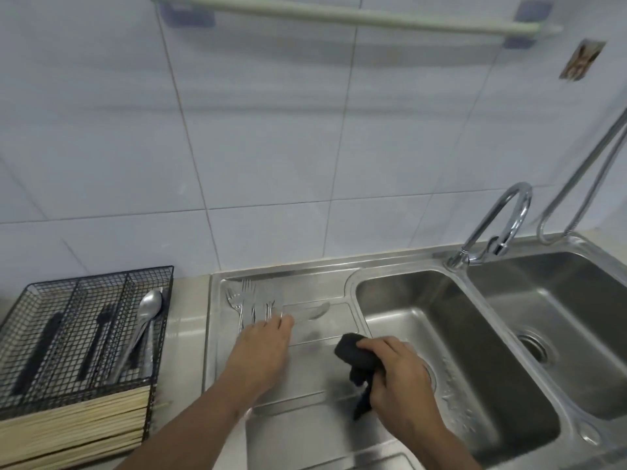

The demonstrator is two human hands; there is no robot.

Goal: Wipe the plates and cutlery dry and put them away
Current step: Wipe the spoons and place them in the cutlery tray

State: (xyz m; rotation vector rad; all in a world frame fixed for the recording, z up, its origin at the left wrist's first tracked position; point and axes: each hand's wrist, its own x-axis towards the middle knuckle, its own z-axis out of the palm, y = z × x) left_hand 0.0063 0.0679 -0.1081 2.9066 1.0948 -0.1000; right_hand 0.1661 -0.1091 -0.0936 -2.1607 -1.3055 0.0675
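The person's left hand [263,347], at centre frame, reaches palm down onto the steel drainboard [305,378], fingers loosely spread, fingertips touching the handles of a cluster of forks [252,305]; whether any handle is actually pinched cannot be told, since the hand covers them. A table knife [307,312] lies flat just right of the forks, blade toward the sink basin [441,337]. The right hand [398,371], lower centre-right, is clenched around a dark cloth [358,357], one tail hanging over the basin edge. At lower left a black wire-mesh cutlery caddy [84,334] stands on the counter; its rightmost compartment holds a spoon [144,329], and dark-handled pieces lie in the others. A bundle of wooden chopsticks [73,422] lies against the caddy's near side. No plates are in view. Judgement: the step in hand is picking the next piece to dry; most cutlery remains undried. Risks: the fork handles overlap on wet, smooth steel, so a shallow fingertip grab could lift several at once or let one slide right and drop into the basin. The knife lies close, so a sweeping grab could nudge it over that edge. A tine may snag the cloth while wiping. The frame is blurred, so fork count is uncertain.
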